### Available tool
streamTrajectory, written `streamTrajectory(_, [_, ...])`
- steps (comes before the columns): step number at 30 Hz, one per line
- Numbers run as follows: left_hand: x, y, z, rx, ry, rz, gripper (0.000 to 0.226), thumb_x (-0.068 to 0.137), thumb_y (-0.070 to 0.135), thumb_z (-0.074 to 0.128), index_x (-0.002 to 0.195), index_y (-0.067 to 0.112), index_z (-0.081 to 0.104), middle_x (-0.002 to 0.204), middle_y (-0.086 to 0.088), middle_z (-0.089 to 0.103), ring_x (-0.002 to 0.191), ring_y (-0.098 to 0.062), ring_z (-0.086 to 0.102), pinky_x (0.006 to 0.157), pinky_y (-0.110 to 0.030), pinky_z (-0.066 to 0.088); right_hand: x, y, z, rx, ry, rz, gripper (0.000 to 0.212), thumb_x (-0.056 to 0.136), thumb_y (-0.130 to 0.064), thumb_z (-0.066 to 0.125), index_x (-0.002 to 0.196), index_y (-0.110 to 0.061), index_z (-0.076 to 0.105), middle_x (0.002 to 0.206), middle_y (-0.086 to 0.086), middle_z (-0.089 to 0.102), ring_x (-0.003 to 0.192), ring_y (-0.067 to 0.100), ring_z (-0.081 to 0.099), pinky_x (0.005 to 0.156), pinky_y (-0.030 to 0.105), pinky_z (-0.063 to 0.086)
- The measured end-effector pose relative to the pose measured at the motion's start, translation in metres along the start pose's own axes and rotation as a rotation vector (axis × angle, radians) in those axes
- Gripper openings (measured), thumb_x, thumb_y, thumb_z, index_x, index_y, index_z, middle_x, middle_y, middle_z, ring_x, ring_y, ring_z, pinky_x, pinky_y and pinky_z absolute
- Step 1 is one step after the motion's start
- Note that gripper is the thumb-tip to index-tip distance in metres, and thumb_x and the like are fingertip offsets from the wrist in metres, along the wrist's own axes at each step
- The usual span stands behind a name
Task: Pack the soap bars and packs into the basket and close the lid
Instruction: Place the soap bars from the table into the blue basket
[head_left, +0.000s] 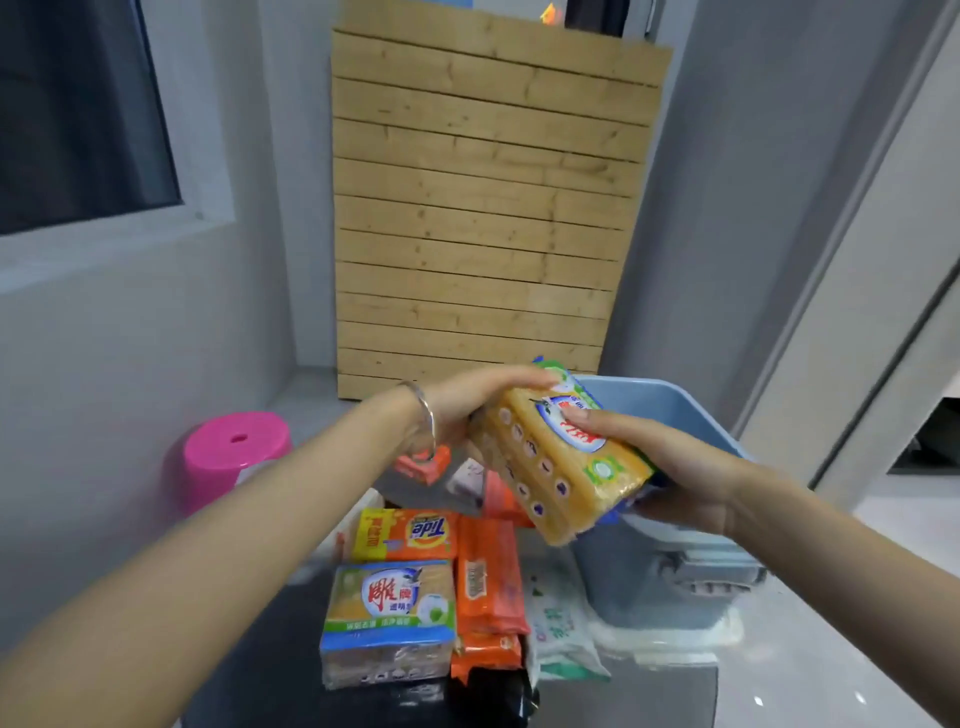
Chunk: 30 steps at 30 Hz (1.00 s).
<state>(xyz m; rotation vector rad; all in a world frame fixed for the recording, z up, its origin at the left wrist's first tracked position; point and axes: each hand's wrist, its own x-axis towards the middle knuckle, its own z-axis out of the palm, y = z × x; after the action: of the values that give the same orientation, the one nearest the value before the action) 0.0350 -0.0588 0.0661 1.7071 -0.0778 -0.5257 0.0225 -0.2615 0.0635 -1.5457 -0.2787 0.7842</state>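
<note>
I hold a yellow multi-bar soap pack (550, 467) tilted in the air with both hands. My left hand (467, 402) grips its far upper end and my right hand (670, 467) supports its near lower end. The pack hangs over the left rim of the blue-grey basket (654, 577), which stands on the right. Below lie a second yellow soap pack with a blue band (387, 621), an orange Tide pack (408, 535), long orange soap packs (488, 577), a small orange bar (423, 467) and a white-green packet (558, 623). The basket's inside and lid are hidden.
A pink plastic stool (231, 457) stands at the left. A wooden slatted panel (483, 208) leans on the grey wall behind. The packs lie on a dark surface (270, 670). A doorway frame (852, 260) runs down the right side.
</note>
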Motion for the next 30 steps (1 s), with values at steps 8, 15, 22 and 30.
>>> streamTrajectory(8, [0.081,0.014,0.064,-0.059,0.350,0.199,0.037,0.088,0.062,0.034,0.072,0.032,0.049,0.068,0.013,0.056,0.059,-0.002,0.054,0.050,-0.004,0.042,-0.025,-0.006,-0.098,0.135,0.302,-0.024,0.032,0.062,-0.041,0.075,0.078,-0.014,0.079,0.080,0.007,0.077,0.065,0.019,0.074,0.061,0.032,0.059])
streamTrajectory(15, [0.134,-0.049,0.099,-0.149,0.351,0.014,0.052,0.090,0.030,0.056,0.130,0.001,0.042,0.120,-0.018,0.060,0.101,-0.029,0.061,0.088,-0.036,0.050,0.021,0.022,-0.140,0.124,0.560,0.068,0.036,0.082,-0.039,0.065,0.106,-0.012,0.065,0.074,0.008,0.075,0.060,0.021,0.071,0.065,0.036,0.059])
streamTrajectory(22, [0.150,-0.056,0.099,-0.095,0.347,0.075,0.039,0.089,0.006,0.049,0.127,0.001,0.040,0.108,-0.017,0.059,0.092,-0.028,0.058,0.087,-0.038,0.048,0.049,0.043,-0.149,-0.015,0.708,0.176,0.061,0.072,-0.035,0.077,0.122,-0.005,0.058,0.104,0.017,0.072,0.087,0.032,0.071,0.075,0.044,0.059])
streamTrajectory(30, [0.147,-0.056,0.099,-0.043,0.323,0.083,0.040,0.090,0.010,0.048,0.128,0.003,0.038,0.108,-0.012,0.056,0.094,-0.024,0.055,0.084,-0.035,0.047,0.070,0.059,-0.155,-0.015,0.689,0.272,0.055,0.077,-0.035,0.074,0.122,-0.007,0.059,0.110,0.016,0.071,0.094,0.031,0.069,0.086,0.043,0.056])
